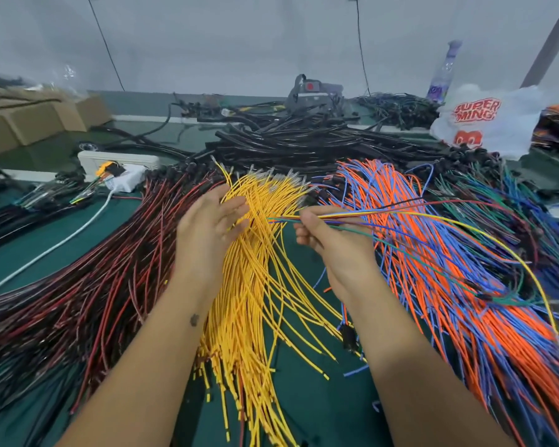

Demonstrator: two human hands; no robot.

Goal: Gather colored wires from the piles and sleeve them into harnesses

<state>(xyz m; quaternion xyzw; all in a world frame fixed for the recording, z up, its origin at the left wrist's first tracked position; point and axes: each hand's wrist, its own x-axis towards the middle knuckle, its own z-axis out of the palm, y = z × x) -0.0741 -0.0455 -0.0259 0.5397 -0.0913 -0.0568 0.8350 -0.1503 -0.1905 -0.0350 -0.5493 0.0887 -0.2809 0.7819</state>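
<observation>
red/blk wire pile (88,269) far L on green desk (304,398) | L hand (212,221) fingers spread, over yellow wire pile (255,285) | R hand (329,240) fingers pinching mixed-color wire bundle (384,216) trailing R | orange/blue wire pile (449,269) R | blk sleeves (304,140) behind

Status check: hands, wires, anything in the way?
Right hand grips a mixed-color wire bundle. Left hand open, fingers in the yellow wire pile. No sleeve on the bundle yet; black tubing pile lies behind. Nothing blocking.
</observation>
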